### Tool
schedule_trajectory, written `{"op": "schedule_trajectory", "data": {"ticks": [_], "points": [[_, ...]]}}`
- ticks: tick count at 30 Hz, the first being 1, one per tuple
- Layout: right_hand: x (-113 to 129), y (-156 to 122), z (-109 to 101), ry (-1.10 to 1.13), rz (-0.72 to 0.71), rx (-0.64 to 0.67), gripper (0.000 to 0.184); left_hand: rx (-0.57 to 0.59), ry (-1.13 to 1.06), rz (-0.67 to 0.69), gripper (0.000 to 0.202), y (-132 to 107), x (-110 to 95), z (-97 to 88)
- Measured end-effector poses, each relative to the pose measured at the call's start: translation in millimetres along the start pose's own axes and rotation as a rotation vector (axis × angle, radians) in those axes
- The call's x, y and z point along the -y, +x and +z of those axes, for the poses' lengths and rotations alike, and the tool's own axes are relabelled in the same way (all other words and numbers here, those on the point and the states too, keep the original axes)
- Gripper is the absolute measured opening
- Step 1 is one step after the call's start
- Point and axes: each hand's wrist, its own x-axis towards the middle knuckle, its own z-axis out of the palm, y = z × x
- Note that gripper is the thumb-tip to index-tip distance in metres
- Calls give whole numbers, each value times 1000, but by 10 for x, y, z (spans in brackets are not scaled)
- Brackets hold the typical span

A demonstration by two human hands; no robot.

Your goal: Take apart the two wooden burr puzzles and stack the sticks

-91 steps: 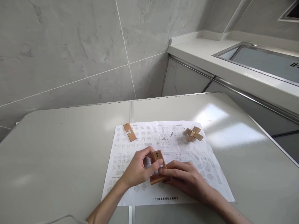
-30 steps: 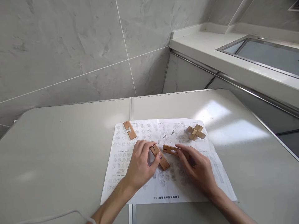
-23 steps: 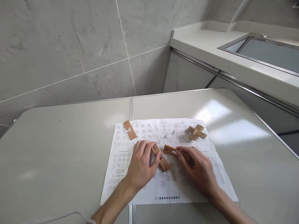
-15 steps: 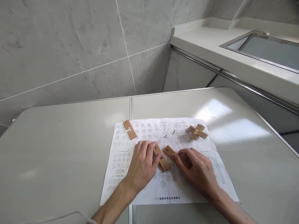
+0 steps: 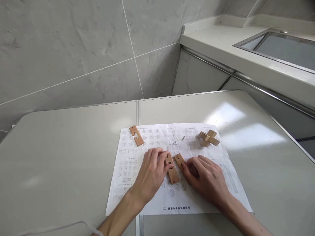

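Note:
My left hand [image 5: 154,172] is closed on a flat wooden puzzle piece [image 5: 174,177], with thumb and fingers at its upper part; the piece bears a number and a dark hole. Just to its right, my right hand [image 5: 205,173] grips a second wooden puzzle piece marked 2 [image 5: 179,159], whose lower end is hidden by the fingers. Both pieces are over the printed sheet [image 5: 162,205], close to each other. At the sheet's upper left lies a notched wooden piece marked 1 [image 5: 139,141]. An assembled wooden cross puzzle [image 5: 209,138] sits at its upper right.
The sheet lies on a pale glossy table [image 5: 73,157] with a seam down the middle. A grey tiled wall [image 5: 73,49] stands behind. To the right is a white counter [image 5: 211,37] with a metal-framed inset [image 5: 283,49]. A white cable [image 5: 71,224] runs at lower left.
The piece in my left hand has turned slightly more upright. The piece marked 2 has also turned a little, and the two pieces are somewhat nearer each other.

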Motion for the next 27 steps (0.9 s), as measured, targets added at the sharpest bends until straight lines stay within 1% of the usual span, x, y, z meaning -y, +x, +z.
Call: {"op": "schedule_trajectory", "data": {"ticks": [4,7,9,11,13,15,17,22,27], "points": [[-6,-4,5,-13,1,20,32,1,-1,-6,31,0,9,-4],[-11,-4,7,-10,-8,17,33,26,-59,4,36,6,2,-41],[-18,-3,7,-6,-21,19,34,73,-115,51,48,11,-7,-73],[-22,-3,6,8,-36,25,32,128,-166,110,68,17,-16,-99],[-22,-3,3,34,-52,36,29,162,-202,140,86,23,-21,-115],[-17,-4,2,71,-64,56,26,173,-223,142,94,26,-22,-119],[-12,-8,3,109,-71,79,24,172,-227,142,94,26,-22,-116],[-16,-12,11,163,-75,98,20,157,-215,141,83,25,2,-113],[-39,4,12,189,-61,111,19,122,-174,118,80,133,157,-173]]}}
